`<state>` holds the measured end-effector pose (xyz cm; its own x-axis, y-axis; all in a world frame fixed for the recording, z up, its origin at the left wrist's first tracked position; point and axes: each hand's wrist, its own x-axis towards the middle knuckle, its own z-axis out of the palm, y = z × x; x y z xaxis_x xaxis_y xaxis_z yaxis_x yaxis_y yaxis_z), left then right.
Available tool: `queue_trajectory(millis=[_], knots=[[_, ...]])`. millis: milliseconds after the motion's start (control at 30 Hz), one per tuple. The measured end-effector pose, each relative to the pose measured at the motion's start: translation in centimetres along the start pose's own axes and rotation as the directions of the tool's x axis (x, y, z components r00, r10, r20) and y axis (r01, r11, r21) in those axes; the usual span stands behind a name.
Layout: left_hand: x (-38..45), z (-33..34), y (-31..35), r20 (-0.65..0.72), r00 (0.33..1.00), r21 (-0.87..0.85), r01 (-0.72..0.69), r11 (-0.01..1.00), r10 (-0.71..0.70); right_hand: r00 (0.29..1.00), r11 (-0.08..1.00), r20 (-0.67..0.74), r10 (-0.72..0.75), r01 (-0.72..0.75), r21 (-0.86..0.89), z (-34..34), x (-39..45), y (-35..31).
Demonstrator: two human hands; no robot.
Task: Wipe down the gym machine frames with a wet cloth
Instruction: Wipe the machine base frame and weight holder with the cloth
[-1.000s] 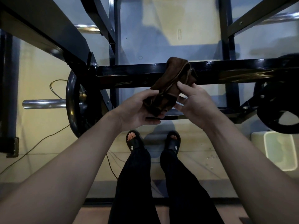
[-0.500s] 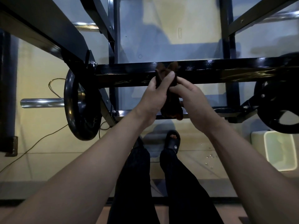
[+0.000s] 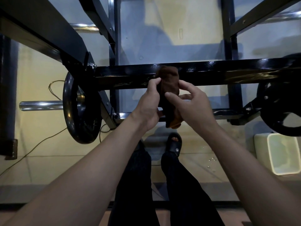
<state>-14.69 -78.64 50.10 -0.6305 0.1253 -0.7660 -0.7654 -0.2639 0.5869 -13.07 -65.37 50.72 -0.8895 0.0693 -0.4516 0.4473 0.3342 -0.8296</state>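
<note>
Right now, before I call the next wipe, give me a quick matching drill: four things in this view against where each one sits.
Things:
1. brown cloth
2. weight plate
3. pale bucket
4. water drops

Places:
a. on the floor, lower right corner of the view
b. on the chrome bar at the left of the frame
c. bunched between both hands, in front of the black crossbar
d. on the tiles between the sandalled foot and the bucket

Pairs: 1-c, 2-b, 3-a, 4-d

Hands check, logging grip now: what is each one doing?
Left hand: pinches the bunched brown cloth.
Right hand: fingers curled on the same cloth.
</note>
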Motion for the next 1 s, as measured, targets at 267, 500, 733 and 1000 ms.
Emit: queue_trajectory(millis=[267, 500, 733, 1000], knots=[[0.0, 1.1, 0.2, -0.025, 0.999, -0.002, -0.029, 1.000, 0.029, 0.997, 0.990, 0.017, -0.070, 0.071, -0.120, 0.2, 0.3, -0.1], [0.8, -1.2, 0.6, -0.116, 0.993, -0.200, -0.014, 0.980, -0.010, 0.965, 0.909, 0.025, 0.262, -0.256, 0.330, -1.9, 1.3, -0.6], [2.0, -2.5, 0.2, -0.210, 0.973, -0.181, 0.055, 0.982, -0.093, 0.997, 0.969, 0.022, 0.076, -0.079, 0.234, -3.1, 1.3, -1.1], [1.4, 0.0, -0.7, 0.101, 0.991, -0.257, 0.108, 0.960, -0.084, 0.965, 0.993, 0.263, 0.019, -0.049, 0.108, -0.3, 0.2, -0.9]])
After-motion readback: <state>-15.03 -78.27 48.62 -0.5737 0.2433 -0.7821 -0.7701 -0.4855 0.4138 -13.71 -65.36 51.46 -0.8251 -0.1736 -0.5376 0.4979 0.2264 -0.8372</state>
